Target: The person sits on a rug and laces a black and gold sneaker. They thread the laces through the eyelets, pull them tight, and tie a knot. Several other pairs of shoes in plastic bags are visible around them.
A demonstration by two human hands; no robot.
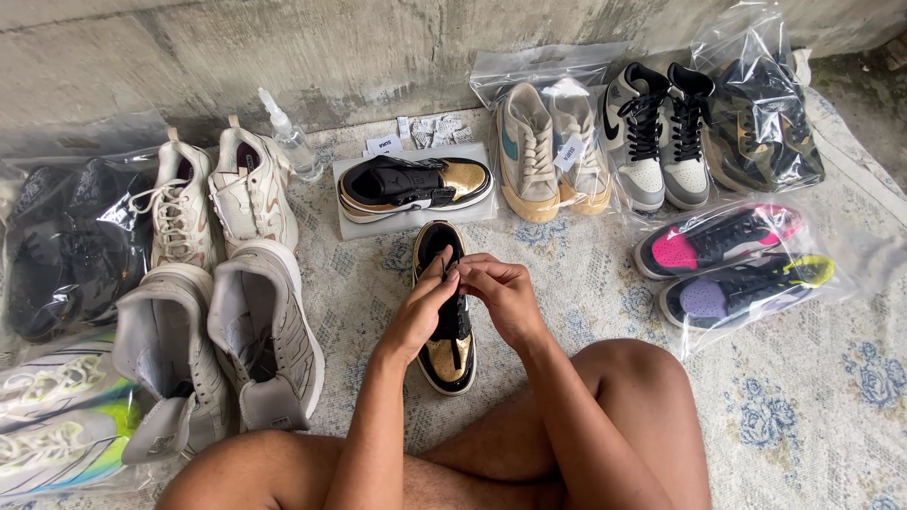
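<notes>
Single head view, looking steeply down, close over lap; wall (378, 47) at top edge.

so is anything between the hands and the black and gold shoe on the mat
Nothing visible: the left hand and right hand already rest on the black and gold shoe, fingers at its laces. Its mate lies apart, beyond it.

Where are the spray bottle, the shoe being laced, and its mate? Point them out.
spray bottle (291, 142), head view, on its clear body.
shoe being laced (450, 354), head view, on its gold toe.
mate (468, 177), head view, on its gold toe.
</notes>
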